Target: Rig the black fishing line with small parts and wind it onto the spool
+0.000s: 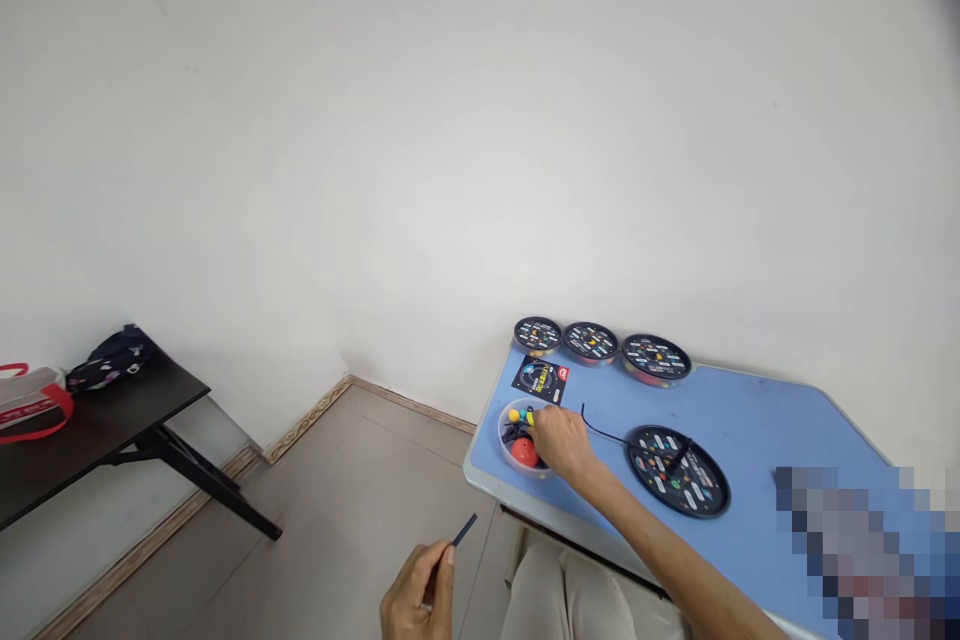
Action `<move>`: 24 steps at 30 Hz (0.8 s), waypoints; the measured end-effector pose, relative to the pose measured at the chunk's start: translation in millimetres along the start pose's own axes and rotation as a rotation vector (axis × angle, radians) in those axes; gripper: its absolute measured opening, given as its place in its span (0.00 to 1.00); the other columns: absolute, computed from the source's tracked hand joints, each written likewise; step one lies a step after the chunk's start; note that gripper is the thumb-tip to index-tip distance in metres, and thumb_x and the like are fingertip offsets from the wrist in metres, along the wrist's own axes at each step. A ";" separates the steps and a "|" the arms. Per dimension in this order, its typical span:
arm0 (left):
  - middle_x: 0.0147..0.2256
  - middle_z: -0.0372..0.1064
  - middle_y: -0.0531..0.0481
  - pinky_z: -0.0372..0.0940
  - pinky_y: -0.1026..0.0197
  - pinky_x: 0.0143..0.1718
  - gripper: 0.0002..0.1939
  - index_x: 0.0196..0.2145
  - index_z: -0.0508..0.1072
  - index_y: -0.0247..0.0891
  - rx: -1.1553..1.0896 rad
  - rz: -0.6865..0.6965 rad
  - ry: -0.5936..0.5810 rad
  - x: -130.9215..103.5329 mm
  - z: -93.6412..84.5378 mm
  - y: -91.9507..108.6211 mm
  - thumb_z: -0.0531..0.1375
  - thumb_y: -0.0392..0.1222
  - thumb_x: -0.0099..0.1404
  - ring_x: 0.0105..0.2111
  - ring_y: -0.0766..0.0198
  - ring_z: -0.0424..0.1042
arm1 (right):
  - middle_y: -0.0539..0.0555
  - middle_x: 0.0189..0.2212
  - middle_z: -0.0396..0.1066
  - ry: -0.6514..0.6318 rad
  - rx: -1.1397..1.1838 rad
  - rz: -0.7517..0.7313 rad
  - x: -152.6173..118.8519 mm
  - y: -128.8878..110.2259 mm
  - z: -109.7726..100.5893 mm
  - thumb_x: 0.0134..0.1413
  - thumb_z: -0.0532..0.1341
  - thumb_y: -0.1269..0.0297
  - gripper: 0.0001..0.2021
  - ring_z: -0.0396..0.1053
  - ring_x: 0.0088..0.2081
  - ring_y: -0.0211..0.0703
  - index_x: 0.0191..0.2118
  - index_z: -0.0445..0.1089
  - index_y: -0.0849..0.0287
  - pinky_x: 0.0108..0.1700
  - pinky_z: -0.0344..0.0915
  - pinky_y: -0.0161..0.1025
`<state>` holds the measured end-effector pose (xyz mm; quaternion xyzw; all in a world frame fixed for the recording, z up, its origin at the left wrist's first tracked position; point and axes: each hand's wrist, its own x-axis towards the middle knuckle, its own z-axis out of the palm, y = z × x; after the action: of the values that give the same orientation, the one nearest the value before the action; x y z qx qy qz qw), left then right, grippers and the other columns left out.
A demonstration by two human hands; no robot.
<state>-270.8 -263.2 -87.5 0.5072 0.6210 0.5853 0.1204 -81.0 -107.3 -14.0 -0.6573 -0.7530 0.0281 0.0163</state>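
Observation:
My left hand point(418, 592), low in the view and off the table's edge, pinches a short, thin dark rod point(466, 529) that points up and right. Over the rim of a clear round tub point(505, 455), my right hand point(559, 438) has its fingers bent down and together. What they hold, if anything, is hidden. Inside the tub lie a red ball point(524, 452), a small yellow ball point(514, 416) and dark pieces. To the right is a black round base point(679, 495) printed with planets. A black post point(680, 457) stands at its middle, and a thin curved black rod point(607, 434) reaches it.
Several pieces stand on the blue table point(757, 420): three round containers with black discs point(591, 341) along the back and a black printed card point(540, 380). At left, a dark table point(142, 410) carries bags. A blurred patch point(870, 550) covers the right side.

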 end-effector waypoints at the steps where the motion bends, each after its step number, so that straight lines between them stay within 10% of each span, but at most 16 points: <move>1: 0.20 0.67 0.54 0.62 0.68 0.17 0.24 0.28 0.78 0.40 -0.005 -0.012 -0.023 0.9 0.4 1.4 0.57 0.63 0.62 0.17 0.69 0.63 | 0.65 0.41 0.78 -0.006 0.012 0.003 -1.1 0.8 -1.8 0.62 0.55 0.67 0.13 0.76 0.43 0.51 0.40 0.78 0.62 0.37 0.62 0.37; 10: 0.30 0.65 0.50 0.68 0.64 0.32 0.17 0.35 0.80 0.41 0.083 0.216 -0.170 45.7 17.7 35.9 0.55 0.53 0.68 0.29 0.65 0.69 | 0.54 0.29 0.76 0.252 0.365 0.074 -49.3 40.6 -20.0 0.63 0.52 0.64 0.16 0.71 0.31 0.41 0.28 0.74 0.56 0.29 0.51 0.34; 16: 0.33 0.67 0.49 0.66 0.61 0.37 0.16 0.38 0.78 0.40 0.340 0.390 -0.376 84.7 82.0 57.2 0.50 0.41 0.72 0.33 0.63 0.70 | 0.52 0.19 0.69 0.425 0.566 0.004 -112.1 62.4 20.2 0.65 0.46 0.49 0.26 0.64 0.22 0.39 0.22 0.67 0.56 0.27 0.54 0.34; 24: 0.40 0.71 0.43 0.62 0.57 0.43 0.17 0.38 0.77 0.37 0.820 0.446 -0.626 101.5 145.1 68.9 0.48 0.36 0.72 0.40 0.58 0.71 | 0.53 0.20 0.71 0.354 0.688 0.126 -184.1 85.5 75.4 0.63 0.46 0.43 0.27 0.68 0.23 0.41 0.23 0.69 0.55 0.27 0.59 0.33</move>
<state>-175.7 -111.0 -25.3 0.7812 0.6100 0.1285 -0.0348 23.9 -279.7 -92.3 -0.6532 -0.6432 0.1660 0.3636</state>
